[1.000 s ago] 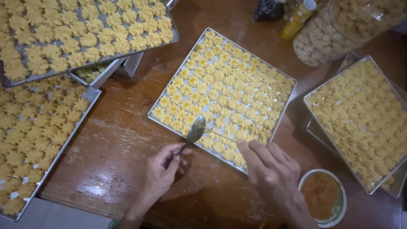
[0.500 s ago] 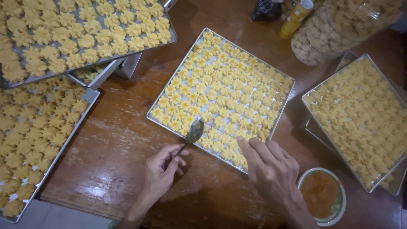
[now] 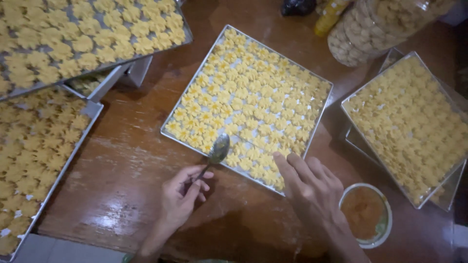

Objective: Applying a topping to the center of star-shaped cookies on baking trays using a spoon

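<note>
Wooden table (image 3: 126, 160), edge trays cropped; left hand (image 3: 181, 196) pinches spoon (image 3: 217, 150), right hand (image 3: 312, 191) spread flat, empty, fingertips hiding cookies on tray (image 3: 168, 130).

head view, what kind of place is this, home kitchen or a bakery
Probably a small home baking setup: metal trays packed with yellow flower-shaped cookies on a worn wooden table, beside a big jar of cookies.

The centre tray (image 3: 171, 122) is silver metal, carrying pale yellow flower-shaped cookies (image 3: 253, 97) in rows. The spoon (image 3: 217, 150) is grey steel. The table (image 3: 126, 165) is glossy reddish-brown wood. The small bowl (image 3: 387, 229) has a green rim and holds an orange-brown filling.
</note>
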